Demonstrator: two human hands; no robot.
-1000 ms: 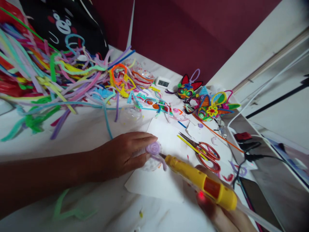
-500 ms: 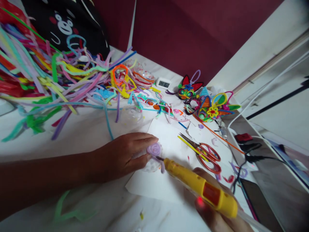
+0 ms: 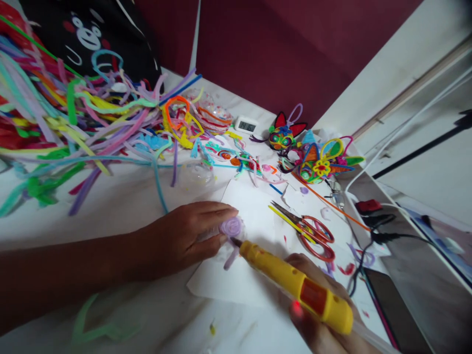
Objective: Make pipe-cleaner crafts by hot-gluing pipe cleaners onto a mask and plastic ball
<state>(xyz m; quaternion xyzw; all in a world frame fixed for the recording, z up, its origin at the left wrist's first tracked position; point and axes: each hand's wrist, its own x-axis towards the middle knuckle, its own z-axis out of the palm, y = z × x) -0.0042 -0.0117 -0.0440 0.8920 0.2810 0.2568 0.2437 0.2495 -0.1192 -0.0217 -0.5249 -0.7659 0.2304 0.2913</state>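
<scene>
My left hand is closed around a clear plastic ball, with a light purple pipe-cleaner spiral on it facing up. From the spiral a loose purple tail hangs down over the ball. In my right hand is a yellow hot glue gun, its dark nozzle at the lower edge of the spiral, by the start of the tail. A red light glows at the gun's side, and a clear glue stick sticks out of its back. Part of the ball is hidden behind my left fingers.
Under the work lies white paper. Red-handled scissors lie right of it, near a phone and black cables. A big heap of pipe cleaners fills the left. Behind stand a small digital clock and decorated animal heads.
The purple tail has swung left and now hangs straighter below the spiral. The glue gun's nozzle stays at the spiral's edge. The whole view has shifted slightly.
</scene>
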